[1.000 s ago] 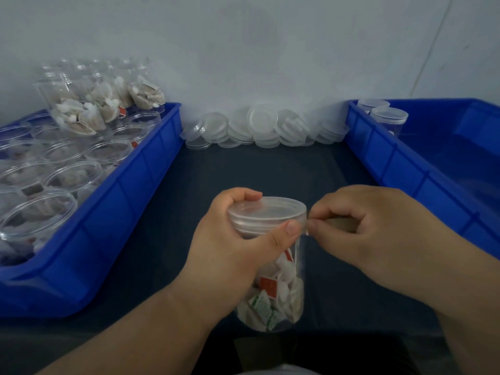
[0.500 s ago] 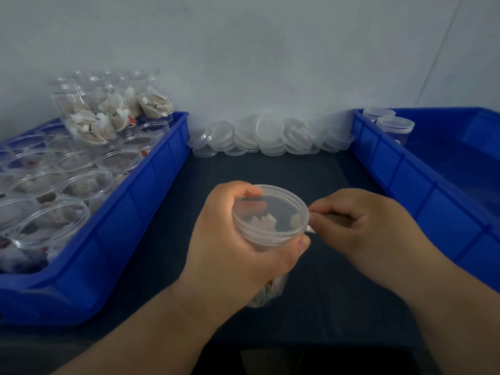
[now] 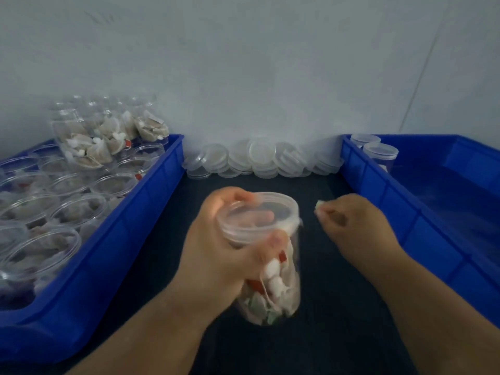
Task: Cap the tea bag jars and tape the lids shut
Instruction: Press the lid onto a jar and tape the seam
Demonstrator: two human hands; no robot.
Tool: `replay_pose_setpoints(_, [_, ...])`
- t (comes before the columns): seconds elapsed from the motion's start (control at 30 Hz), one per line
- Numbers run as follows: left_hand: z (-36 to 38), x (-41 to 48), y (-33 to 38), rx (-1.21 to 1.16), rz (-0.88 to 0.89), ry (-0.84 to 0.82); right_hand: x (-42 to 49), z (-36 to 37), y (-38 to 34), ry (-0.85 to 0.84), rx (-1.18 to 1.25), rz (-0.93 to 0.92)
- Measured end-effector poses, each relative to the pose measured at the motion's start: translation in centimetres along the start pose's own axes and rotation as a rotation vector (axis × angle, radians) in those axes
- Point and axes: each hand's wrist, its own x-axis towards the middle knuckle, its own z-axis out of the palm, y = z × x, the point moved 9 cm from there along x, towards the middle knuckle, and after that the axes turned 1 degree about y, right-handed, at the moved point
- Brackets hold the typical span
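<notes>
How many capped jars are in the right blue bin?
2. The rear capped jar and front capped jar stand far-left in the right bin; its wall may hide others.

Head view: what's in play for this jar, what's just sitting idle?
In play: left hand gripping tea bag jar, its lid, right hand pinching a pale scrap, maybe tape.
Idle: spare lids, open jars in left bin, capped jars in right bin.

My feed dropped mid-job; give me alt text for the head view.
The left hand grips a capped tea bag jar by its top; the right hand, apart from it, pinches a small pale scrap. Blue bins flank them, loose lids behind.
</notes>
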Motion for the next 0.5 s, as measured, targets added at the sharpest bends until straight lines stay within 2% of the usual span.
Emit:
replay_pose_setpoints(0.07, [-1.1, 1.6, -1.7, -0.201, -0.127, 0.084, -1.4, 3.6, -0.3, -0.139, -0.152, -0.069])
replay_pose_setpoints(0.17, [-0.4, 2.9, -3.1, -0.357, -0.282, 0.023, -3.6, 7.1, 0.1, -0.259, -0.158, -0.130])
replay_pose_setpoints(0.3, [-0.2, 3.9, -2.8, -0.402, -0.301, -0.028, -5.7, 10.0, 0.2, -0.422, -0.191, -0.232])
replay_pose_setpoints(0.4, [0.1, 4.1, -3.1, -0.384, -0.315, -0.052, -5.9, 9.8, 0.0, -0.382, -0.273, -0.221])
replay_pose_setpoints(0.43, [0.2, 4.1, -3.1, -0.373, -0.322, -0.049, -5.7, 8.9, -0.3, -0.375, -0.252, -0.173])
replay_pose_setpoints(0.47, [0.3, 4.0, -3.1, -0.356, -0.323, -0.043, -5.2, 7.4, -0.8, -0.366, -0.126, -0.086])
replay_pose_setpoints(0.5, [0.4, 3.8, -3.0, -0.343, -0.329, -0.035, -4.7, 5.4, -1.6, -0.321, 0.111, -0.003])
